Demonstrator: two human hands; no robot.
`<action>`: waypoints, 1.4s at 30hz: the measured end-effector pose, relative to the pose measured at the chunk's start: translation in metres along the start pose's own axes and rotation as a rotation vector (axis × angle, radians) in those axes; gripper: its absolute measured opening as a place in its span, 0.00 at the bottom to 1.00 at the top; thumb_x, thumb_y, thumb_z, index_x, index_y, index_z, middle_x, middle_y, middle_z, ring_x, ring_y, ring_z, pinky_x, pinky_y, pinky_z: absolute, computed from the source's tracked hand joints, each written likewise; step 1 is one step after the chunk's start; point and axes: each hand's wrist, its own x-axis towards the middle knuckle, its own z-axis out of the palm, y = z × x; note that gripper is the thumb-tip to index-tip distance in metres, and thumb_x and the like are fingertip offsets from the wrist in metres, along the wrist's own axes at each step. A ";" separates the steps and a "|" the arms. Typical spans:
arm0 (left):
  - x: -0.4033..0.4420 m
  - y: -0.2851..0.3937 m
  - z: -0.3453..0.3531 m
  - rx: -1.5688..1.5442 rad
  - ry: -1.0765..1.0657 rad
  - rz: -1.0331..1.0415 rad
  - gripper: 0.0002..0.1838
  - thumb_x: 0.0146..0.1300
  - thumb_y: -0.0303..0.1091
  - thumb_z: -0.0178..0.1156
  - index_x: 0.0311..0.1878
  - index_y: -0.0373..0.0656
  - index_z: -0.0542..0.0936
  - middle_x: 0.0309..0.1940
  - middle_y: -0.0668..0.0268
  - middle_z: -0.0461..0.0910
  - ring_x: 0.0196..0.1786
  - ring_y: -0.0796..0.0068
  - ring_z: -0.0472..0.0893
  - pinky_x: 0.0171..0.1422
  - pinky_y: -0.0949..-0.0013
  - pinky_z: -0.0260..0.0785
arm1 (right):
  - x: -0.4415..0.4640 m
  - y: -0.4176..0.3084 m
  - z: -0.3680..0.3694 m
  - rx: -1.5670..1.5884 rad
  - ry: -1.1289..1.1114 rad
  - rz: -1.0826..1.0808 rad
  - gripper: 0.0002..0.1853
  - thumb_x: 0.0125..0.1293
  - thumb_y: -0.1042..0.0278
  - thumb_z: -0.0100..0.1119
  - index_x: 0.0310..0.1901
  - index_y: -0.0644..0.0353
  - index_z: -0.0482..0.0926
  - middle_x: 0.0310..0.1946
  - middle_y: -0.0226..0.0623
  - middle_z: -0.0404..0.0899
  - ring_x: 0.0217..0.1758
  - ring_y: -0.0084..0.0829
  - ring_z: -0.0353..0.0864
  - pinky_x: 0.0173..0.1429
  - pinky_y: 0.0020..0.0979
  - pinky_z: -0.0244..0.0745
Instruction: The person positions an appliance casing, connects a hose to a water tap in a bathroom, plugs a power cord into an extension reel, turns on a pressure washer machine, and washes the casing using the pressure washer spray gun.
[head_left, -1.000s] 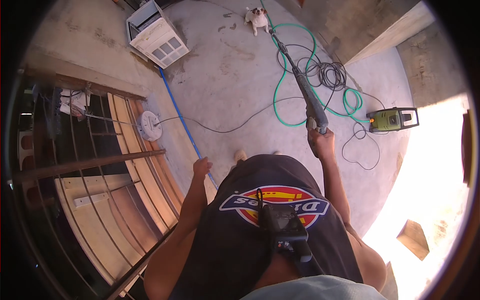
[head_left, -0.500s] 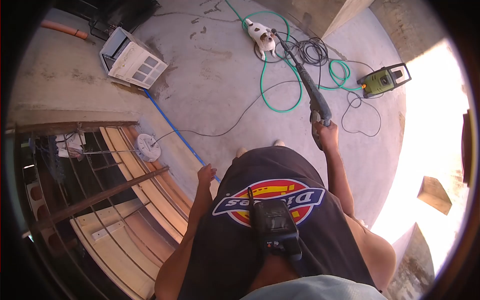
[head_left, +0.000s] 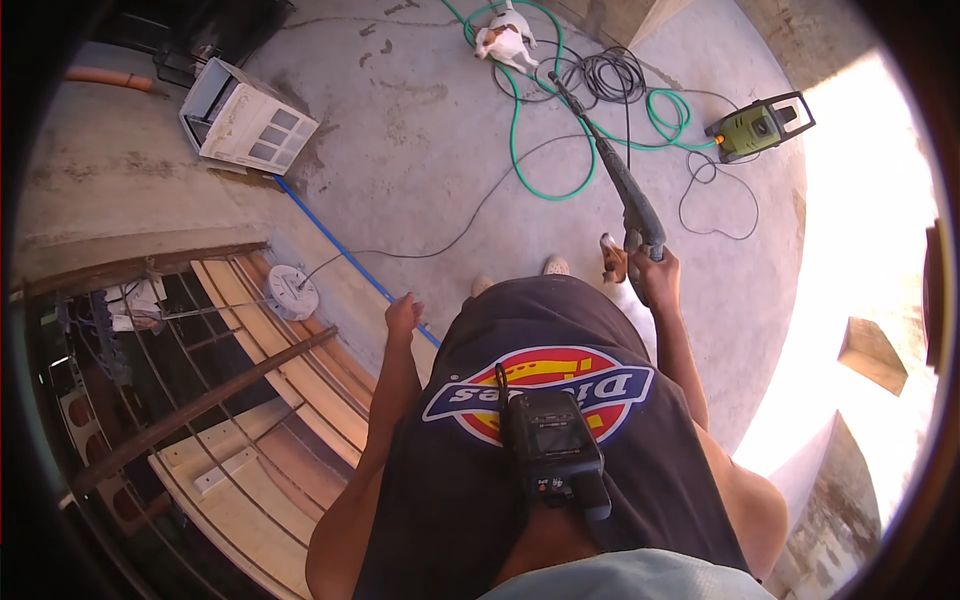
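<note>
My right hand (head_left: 656, 280) grips the handle of a black pressure washer gun (head_left: 622, 178), its long lance pointing forward over the floor. A brown-and-white dog (head_left: 614, 262) stands close beside that hand, partly hidden by my arm and shirt. My left hand (head_left: 404, 312) hangs at my left with its fingers loosely curled and nothing visible in them. Below it, a blue pole or pipe (head_left: 335, 243) runs along the floor; contact is not apparent.
A green pressure washer (head_left: 755, 133) stands at the right, near coiled black hose (head_left: 612, 78) and green hose (head_left: 515, 150). Another white-and-brown dog (head_left: 507, 38) is among the hoses. At the left are a white window-type appliance (head_left: 250, 120), a round white reel (head_left: 291, 292) and metal bars (head_left: 200, 400).
A second dog has come into view beside my right hand. The far dog has turned its head leftward. My left hand has risen slightly; the right still holds the gun.
</note>
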 end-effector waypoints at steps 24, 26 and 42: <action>-0.058 0.046 0.073 0.164 -0.327 0.161 0.25 0.59 0.55 0.55 0.41 0.38 0.78 0.28 0.65 0.80 0.33 0.78 0.79 0.35 0.75 0.70 | -0.015 -0.021 0.043 -0.110 -0.287 -0.250 0.15 0.53 0.62 0.62 0.36 0.65 0.80 0.24 0.34 0.79 0.28 0.23 0.75 0.36 0.29 0.71; -0.080 0.093 0.117 0.192 -0.513 0.250 0.28 0.58 0.59 0.54 0.42 0.38 0.78 0.30 0.64 0.80 0.35 0.78 0.79 0.38 0.76 0.70 | -0.006 -0.023 0.033 -0.190 -0.289 -0.258 0.15 0.52 0.62 0.63 0.36 0.65 0.80 0.24 0.37 0.79 0.28 0.25 0.76 0.37 0.31 0.71; -0.211 0.221 0.430 -0.068 -0.770 0.283 0.29 0.61 0.59 0.52 0.48 0.40 0.74 0.40 0.63 0.78 0.44 0.72 0.77 0.47 0.67 0.69 | 0.143 -0.036 -0.112 -0.140 -0.262 -0.358 0.17 0.51 0.59 0.61 0.34 0.66 0.79 0.23 0.43 0.79 0.26 0.34 0.78 0.34 0.34 0.71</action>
